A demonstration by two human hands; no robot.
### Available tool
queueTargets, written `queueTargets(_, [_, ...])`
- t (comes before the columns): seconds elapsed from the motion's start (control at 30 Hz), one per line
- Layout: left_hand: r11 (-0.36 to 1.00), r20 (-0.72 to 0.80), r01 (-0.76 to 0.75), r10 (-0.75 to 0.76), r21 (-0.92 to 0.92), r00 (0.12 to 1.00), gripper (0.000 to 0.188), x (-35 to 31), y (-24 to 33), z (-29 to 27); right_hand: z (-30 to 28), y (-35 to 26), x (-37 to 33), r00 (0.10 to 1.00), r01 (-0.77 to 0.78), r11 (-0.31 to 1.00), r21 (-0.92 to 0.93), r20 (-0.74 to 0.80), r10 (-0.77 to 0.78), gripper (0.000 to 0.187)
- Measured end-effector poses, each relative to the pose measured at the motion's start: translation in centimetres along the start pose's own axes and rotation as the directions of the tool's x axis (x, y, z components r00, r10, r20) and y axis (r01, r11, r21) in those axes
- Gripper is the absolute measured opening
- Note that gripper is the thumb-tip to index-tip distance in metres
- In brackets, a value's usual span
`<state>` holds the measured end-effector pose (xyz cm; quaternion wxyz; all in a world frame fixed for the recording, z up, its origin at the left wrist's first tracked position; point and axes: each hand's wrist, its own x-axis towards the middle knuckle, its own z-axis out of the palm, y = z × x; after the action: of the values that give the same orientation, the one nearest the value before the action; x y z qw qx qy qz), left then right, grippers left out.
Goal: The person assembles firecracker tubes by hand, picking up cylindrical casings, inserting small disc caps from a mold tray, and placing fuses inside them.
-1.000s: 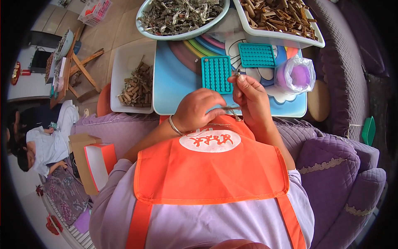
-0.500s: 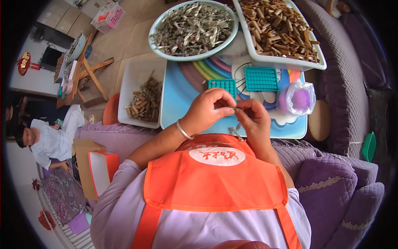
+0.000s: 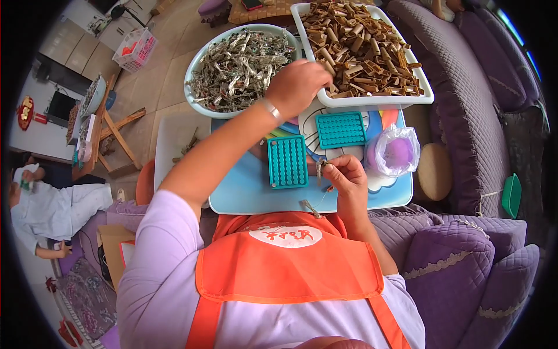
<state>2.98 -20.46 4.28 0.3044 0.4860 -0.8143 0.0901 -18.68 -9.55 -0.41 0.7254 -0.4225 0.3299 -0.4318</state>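
My left hand, slightly blurred, reaches out to the near left edge of a white tray heaped with short brown tube and shell pieces. Its fingertips dip among the pieces, so I cannot see what they hold. Nearer to me, my right hand pinches a small bundle of thin silvery-green strands above the table. Left of that hand lies a teal grid tray with rows of round hollows; a second teal grid tray lies beyond it. Another strand piece hangs by the table's near edge.
A pale blue basin full of tangled silvery strands stands at the far left of the table. My left arm partly hides a white bin. A bag-lined purple cup stands at the right. Purple sofas flank me; another person sits at left.
My left hand has left my right hand and moved forward to the tray of brown pieces. My right hand has shifted slightly left and down, still pinching the strands. The view has shifted too.
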Motion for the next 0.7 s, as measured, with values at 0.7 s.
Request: queueTargets(0.7, [0.986, 0.295, -0.164, 0.146, 0.037, 0.944, 0.015, 12.3, -2.3, 9.6, -3.2, 0.2, -0.5, 0.997, -0.032, 0.995, 0.092, -0.069, 0.039, 0.01])
